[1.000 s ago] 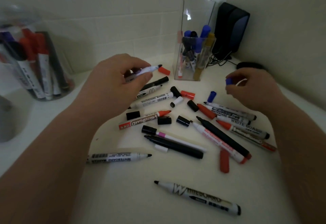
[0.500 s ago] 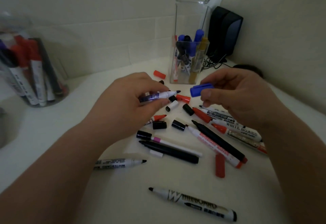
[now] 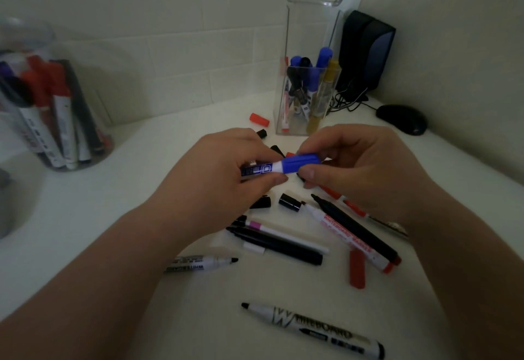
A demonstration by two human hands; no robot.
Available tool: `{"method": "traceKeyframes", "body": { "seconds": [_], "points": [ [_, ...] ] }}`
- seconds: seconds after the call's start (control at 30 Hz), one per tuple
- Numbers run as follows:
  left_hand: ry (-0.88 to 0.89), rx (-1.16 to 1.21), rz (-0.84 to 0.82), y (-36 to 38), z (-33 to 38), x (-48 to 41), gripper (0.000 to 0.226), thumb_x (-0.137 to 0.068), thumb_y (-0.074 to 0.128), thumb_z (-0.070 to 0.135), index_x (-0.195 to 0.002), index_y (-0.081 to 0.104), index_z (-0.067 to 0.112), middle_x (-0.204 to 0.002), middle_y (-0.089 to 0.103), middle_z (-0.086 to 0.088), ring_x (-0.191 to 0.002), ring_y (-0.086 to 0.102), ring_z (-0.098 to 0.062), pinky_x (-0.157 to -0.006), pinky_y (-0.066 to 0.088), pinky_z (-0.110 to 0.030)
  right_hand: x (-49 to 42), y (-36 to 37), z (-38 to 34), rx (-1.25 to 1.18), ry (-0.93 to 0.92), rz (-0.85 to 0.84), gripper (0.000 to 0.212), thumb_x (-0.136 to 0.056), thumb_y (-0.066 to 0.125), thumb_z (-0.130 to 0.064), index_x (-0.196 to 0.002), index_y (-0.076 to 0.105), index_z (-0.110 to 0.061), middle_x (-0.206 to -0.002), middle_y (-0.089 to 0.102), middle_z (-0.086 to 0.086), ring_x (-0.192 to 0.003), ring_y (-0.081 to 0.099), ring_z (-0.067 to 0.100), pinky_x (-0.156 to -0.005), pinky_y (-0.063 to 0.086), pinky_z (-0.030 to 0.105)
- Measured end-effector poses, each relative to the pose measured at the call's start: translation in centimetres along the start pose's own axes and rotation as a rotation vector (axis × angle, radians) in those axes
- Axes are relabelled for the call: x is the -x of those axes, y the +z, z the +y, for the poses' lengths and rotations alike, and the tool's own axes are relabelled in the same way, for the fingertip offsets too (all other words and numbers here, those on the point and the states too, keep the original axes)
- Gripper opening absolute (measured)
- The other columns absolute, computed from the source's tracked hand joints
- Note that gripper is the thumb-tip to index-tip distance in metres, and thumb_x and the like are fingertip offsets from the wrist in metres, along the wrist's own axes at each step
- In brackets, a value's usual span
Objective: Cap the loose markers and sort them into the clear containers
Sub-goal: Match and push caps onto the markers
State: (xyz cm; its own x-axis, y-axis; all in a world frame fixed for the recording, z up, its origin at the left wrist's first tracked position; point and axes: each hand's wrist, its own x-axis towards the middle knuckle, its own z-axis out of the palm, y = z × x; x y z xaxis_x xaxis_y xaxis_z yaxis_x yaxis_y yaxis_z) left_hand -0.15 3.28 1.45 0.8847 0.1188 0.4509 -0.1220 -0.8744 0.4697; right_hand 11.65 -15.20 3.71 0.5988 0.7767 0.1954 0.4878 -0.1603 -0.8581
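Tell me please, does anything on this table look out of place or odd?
Yes. Several markers lie uncapped with bare tips, such as the front marker and a smaller marker behind it. Loose caps lie scattered: a red cap near the square container, a black cap in the middle. Nothing looks spilled or broken.

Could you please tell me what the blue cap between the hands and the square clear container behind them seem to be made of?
The blue cap looks like moulded plastic, opaque with a dull sheen; ridges run along its side. The square clear container is probably rigid acrylic or a similar plastic, glossy and see-through with sharp straight edges, though glass cannot be ruled out.
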Motion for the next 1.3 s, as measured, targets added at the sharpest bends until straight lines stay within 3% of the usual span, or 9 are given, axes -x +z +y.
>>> {"method": "traceKeyframes", "body": {
  "seconds": [0.3,0.4,0.5,0.67,0.93,1.0,1.1,1.2,1.3],
  "points": [
    [-0.062,-0.003,-0.094,-0.2,-0.2,0.1,0.027,-0.079,0.068,0.055,-0.094,0.077,0.034,-0.068,0.057,0.019,-0.077,0.056,-0.002,-0.061,0.041,-0.013,0.2,-0.2,0.0,0.262,-0.163,-0.016,0.019,-0.081,0.079,-0.013,-0.099,0.073,-0.013,-0.093,0.073,-0.004,-0.088,0.072,0.012,-0.078,0.06,0.032],
    [0.016,-0.072,-0.074,-0.4,-0.2,0.1,0.028,-0.089,0.062,0.057,-0.093,0.077,0.034,-0.066,0.056,0.018,-0.07,0.055,-0.006,-0.053,0.033,-0.015,0.2,-0.1,-0.3,0.192,-0.099,-0.017,0.018,-0.08,0.079,-0.014,-0.097,0.074,-0.017,-0.083,0.074,-0.004,-0.076,0.073,0.012,-0.07,0.059,0.026],
    [0.039,-0.085,-0.066,-0.3,-0.1,0.2,0.027,-0.088,0.058,0.054,-0.094,0.075,0.033,-0.067,0.058,0.015,-0.066,0.054,-0.006,-0.055,0.039,-0.021,0.1,0.0,-0.9,0.094,-0.007,-0.034,0.014,-0.081,0.077,-0.014,-0.094,0.073,-0.018,-0.077,0.075,-0.008,-0.065,0.073,0.01,-0.06,0.054,0.016],
    [0.019,-0.06,-0.128,0.5,0.3,-0.1,0.023,-0.095,0.053,0.046,-0.101,0.07,0.031,-0.076,0.059,0.014,-0.069,0.052,-0.004,-0.061,0.04,-0.023,-0.2,0.1,-1.0,-0.002,0.156,-0.03,0.011,-0.083,0.074,-0.014,-0.095,0.072,-0.014,-0.074,0.076,-0.006,-0.064,0.072,0.009,-0.061,0.055,0.016],
    [-0.049,0.036,-0.139,0.7,0.5,0.2,0.028,-0.094,0.048,0.049,-0.108,0.065,0.032,-0.08,0.061,0.015,-0.083,0.055,-0.002,-0.073,0.041,-0.014,0.2,-1.0,-1.2,0.095,0.08,0.004,0.017,-0.079,0.072,-0.033,-0.094,0.07,-0.026,-0.083,0.074,-0.011,-0.065,0.069,0.006,-0.061,0.057,0.02],
    [-0.115,0.051,-0.084,0.5,0.1,0.1,0.026,-0.096,0.051,0.044,-0.11,0.067,0.029,-0.081,0.062,0.012,-0.085,0.053,0.001,-0.072,0.039,-0.01,-0.2,-2.5,-0.1,0.182,0.085,0.167,0.007,-0.088,0.066,-0.034,-0.091,0.068,-0.029,-0.08,0.072,-0.009,-0.064,0.065,0.002,-0.058,0.054,0.02],
    [-0.166,0.047,-0.071,0.5,-0.4,0.0,0.025,-0.097,0.052,0.041,-0.11,0.069,0.027,-0.077,0.062,0.009,-0.081,0.053,0.0,-0.068,0.039,-0.012,-1.2,-5.0,3.0,0.475,0.216,0.343,0.009,-0.094,0.064,-0.034,-0.096,0.069,-0.025,-0.086,0.069,-0.008,-0.076,0.061,0.003,-0.063,0.043,0.017],
    [-0.174,0.089,-0.077,0.8,-0.2,0.0,0.028,-0.098,0.053,0.039,-0.11,0.07,0.02,-0.078,0.063,0.003,-0.082,0.053,-0.006,-0.073,0.04,-0.018,-2.0,-5.5,5.5,0.61,0.327,0.26,0.017,-0.093,0.065,-0.035,-0.108,0.067,-0.026,-0.098,0.065,-0.009,-0.083,0.053,-0.004,-0.065,0.035,0.014],
    [-0.159,0.109,-0.094,1.1,0.2,0.0,0.032,-0.097,0.05,0.042,-0.104,0.069,0.018,-0.084,0.058,0.012,-0.068,0.053,-0.005,-0.062,0.039,-0.016,-2.5,-4.7,6.5,0.636,0.348,0.159,0.028,-0.092,0.066,-0.04,-0.116,0.063,-0.028,-0.095,0.058,-0.016,-0.085,0.053,-0.003,-0.066,0.035,0.014]
  ]
}}
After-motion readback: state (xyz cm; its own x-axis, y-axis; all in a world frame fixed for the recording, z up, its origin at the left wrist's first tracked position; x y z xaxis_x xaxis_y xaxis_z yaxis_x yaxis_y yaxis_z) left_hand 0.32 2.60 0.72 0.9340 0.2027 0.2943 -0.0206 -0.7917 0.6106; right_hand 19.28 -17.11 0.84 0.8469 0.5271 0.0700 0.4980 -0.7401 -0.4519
